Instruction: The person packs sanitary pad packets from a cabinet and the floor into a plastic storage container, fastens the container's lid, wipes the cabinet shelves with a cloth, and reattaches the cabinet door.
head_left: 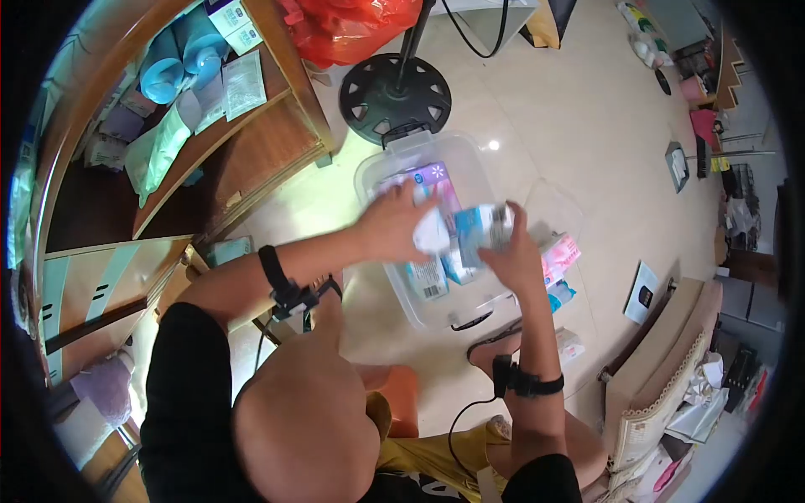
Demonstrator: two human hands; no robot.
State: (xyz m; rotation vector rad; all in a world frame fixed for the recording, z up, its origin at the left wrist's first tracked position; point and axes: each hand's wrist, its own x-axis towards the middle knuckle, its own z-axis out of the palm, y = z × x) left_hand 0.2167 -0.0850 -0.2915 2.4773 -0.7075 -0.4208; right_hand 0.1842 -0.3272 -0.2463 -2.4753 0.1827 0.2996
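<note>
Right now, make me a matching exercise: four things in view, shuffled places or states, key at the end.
1. left hand
2. right hand
3. purple pack
4. red bag

A. inside the clear bin
B. at the picture's top edge
C. holding a blue-and-white pack
D. holding a white item

Pairs: 1-D, 2-C, 3-A, 4-B

Free floor (579, 117) ahead-right of my plastic bin (475, 172); black stand base (396, 94) obstructs its far end, wooden cabinet (277, 142) the left.
</note>
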